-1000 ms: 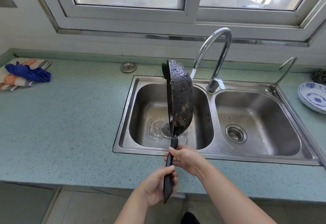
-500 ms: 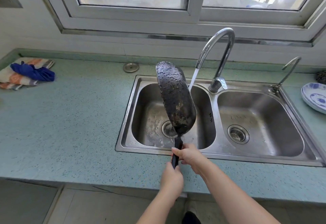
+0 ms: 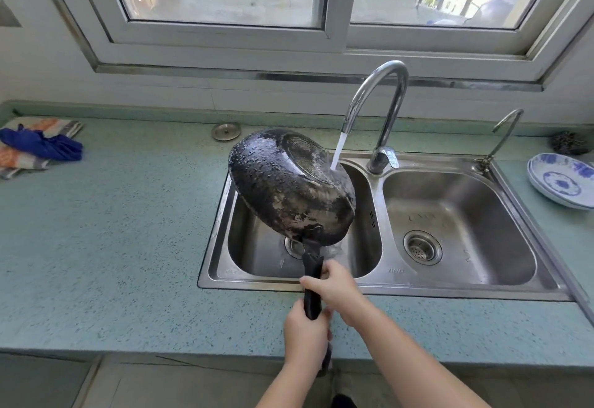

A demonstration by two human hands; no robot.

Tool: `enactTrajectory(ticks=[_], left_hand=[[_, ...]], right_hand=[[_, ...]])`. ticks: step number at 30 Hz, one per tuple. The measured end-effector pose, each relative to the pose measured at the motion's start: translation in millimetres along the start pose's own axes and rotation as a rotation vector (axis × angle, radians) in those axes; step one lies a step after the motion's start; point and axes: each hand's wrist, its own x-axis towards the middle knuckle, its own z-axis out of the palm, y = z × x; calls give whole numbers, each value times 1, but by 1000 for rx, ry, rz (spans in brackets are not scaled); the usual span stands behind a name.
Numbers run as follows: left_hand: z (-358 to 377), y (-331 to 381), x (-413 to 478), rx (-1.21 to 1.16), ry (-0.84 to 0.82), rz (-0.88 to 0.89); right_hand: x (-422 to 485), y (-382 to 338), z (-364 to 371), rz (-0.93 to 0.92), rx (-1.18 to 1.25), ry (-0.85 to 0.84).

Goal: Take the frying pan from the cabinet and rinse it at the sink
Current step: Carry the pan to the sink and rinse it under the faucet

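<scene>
A black frying pan [image 3: 289, 189] hangs over the left basin of the steel double sink [image 3: 379, 285], turned so its worn, wet underside faces up toward me. Water runs from the curved tap [image 3: 376, 98] onto the pan's base near its upper right rim. Both hands hold the black handle [image 3: 312, 282]: my right hand [image 3: 334, 285] grips it higher up, close to the sink's front edge, and my left hand [image 3: 305, 337] grips its lower end over the counter.
A green speckled counter [image 3: 128, 230] surrounds the sink. Folded cloths with a blue rag [image 3: 41, 145] lie far left. A metal drain lid [image 3: 226, 131] sits behind the sink. Blue-patterned dishes [image 3: 562, 182], a scourer [image 3: 570, 143] and a small second tap [image 3: 501, 134] are on the right.
The pan has rolled from standing on edge to underside-up and now sits under the water stream. Both hands have stayed on the handle.
</scene>
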Motion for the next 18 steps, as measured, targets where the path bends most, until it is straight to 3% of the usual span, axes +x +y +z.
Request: enactTrajectory(ticks=[8, 18], left_hand=[[-1, -1, -4, -101, -86, 9], [8, 0, 10, -157, -182, -26]], right_hand=[[-10, 1, -4, -89, -167, 94], [-5, 1, -15, -59, -234, 159]])
